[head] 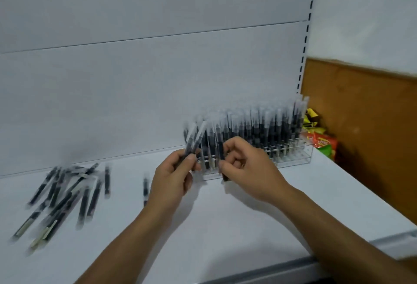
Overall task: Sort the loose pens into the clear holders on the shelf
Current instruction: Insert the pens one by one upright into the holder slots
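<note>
the left hand (173,175) has its fingers and thumb curled round the lower ends of a small bunch of dark-barrelled pens with frosted clear caps (194,140). they slant up and to the right, caps uppermost; blur hides how many there are. just beside it, the right hand (246,170) pinches a single dark pen (222,161) between thumb and curled fingers. the pen stands nearly upright at the front left end of the clear acrylic holder (302,159), and its lower tip shows below the hand. whether that tip touches the white shelf surface (225,227) cannot be told.

the holder stands at the back right of the shelf, packed with rows of upright dark pens with clear caps (259,125).

a loose heap of the same dark pens (63,193) lies well apart at the left, crossing one another. one stray pen (145,190) lies just beside the left wrist. some carry pale label strips, too blurred to read.

beyond the holder, against a brown board (361,125), sit red, green and yellow packets (320,141); their printing is unreadable.
</note>
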